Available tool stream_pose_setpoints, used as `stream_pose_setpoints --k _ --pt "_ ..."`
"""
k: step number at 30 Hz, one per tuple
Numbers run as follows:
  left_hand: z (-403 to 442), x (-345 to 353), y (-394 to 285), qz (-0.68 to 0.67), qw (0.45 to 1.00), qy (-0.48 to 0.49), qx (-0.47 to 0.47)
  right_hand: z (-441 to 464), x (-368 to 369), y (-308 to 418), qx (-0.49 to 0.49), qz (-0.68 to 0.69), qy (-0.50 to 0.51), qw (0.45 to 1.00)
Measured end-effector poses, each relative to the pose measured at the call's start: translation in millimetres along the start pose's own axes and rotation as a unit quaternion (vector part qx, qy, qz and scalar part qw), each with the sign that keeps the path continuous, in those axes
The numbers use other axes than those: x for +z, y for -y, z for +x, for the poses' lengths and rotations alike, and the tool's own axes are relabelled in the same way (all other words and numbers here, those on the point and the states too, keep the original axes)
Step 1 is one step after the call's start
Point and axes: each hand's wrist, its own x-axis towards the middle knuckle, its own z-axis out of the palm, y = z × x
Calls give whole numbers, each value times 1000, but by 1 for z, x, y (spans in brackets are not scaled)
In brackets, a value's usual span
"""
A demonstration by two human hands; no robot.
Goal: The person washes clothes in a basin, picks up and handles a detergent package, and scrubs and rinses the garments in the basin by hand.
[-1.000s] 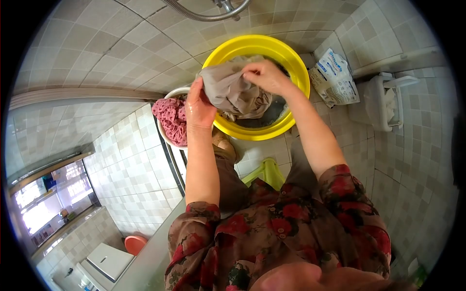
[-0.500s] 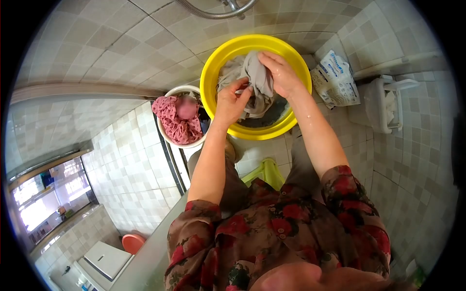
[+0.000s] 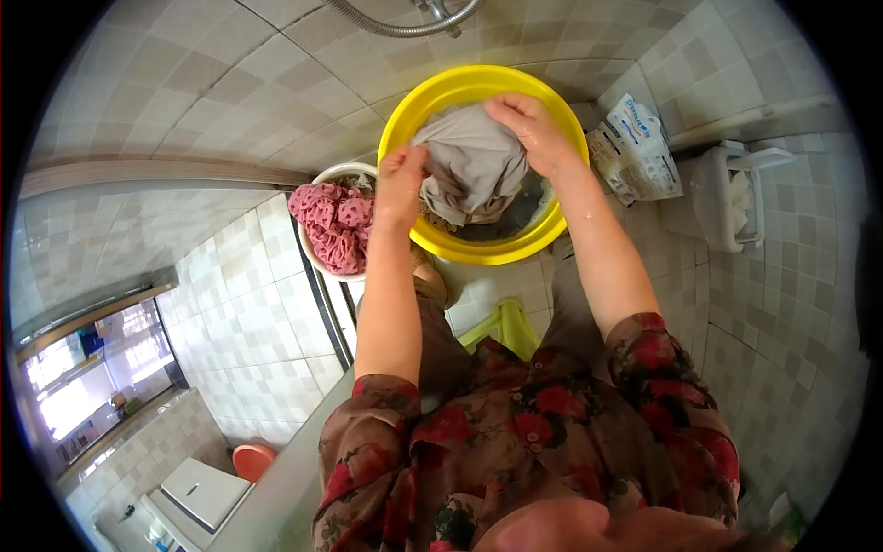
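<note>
A wet grey garment [image 3: 474, 156] is spread between my two hands inside the yellow basin [image 3: 490, 252]. My left hand [image 3: 402, 179] is closed on the garment's left edge, over the basin's left rim. At the upper right, my right hand [image 3: 533, 129] pinches another edge of it. Below the cloth, dark water [image 3: 515, 217] shows in the basin, along with more bunched fabric that I cannot make out well. The garment's exact kind is not clear.
To the left stands a white bucket [image 3: 317, 172] heaped with pink patterned cloth [image 3: 331, 225]. A white printed bag [image 3: 636, 152] and a lidded bin [image 3: 713, 198] are on the right. A green stool [image 3: 504, 327] sits between my legs. A shower hose [image 3: 405, 28] hangs above.
My left hand has moved left, away from my right hand, pulling the grey garment out wider. My right hand has stayed nearly in place.
</note>
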Motion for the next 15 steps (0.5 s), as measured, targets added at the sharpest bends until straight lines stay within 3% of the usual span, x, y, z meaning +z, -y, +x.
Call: stream_pose_setpoints --k 1,2,4,5,7,8,10,12,14,15 --pt "0 -2 -8 -112 994 12 -7 4 -5 1 -19 -125 -41 991" --pt "-3 -1 -12 -111 994 12 -7 4 -7 -2 -19 -124 -42 991" --pt "-14 5 -25 -267 961 14 -67 3 -5 -6 -36 -302 -52 951" --pt "-16 8 -26 -295 951 -9 -94 2 -2 -7 -36 -301 -51 952" --pt "-13 8 -23 -319 943 -26 -88 -2 6 -7 -194 -446 -85 870" --pt "-10 7 -21 -344 934 -42 -83 -3 9 -4 -193 -446 -84 870" --pt "-4 4 -13 -366 926 -49 -74 -6 14 0 -86 -380 18 921" --pt "0 -3 -9 -387 918 -57 -64 -7 18 -11 -79 -380 66 919" --pt "-1 -6 -11 -422 904 -36 -64 -7 21 -29 -110 -516 138 838" --pt "-1 -5 -11 -422 904 -36 -65 -9 23 -36 -112 -523 112 838"
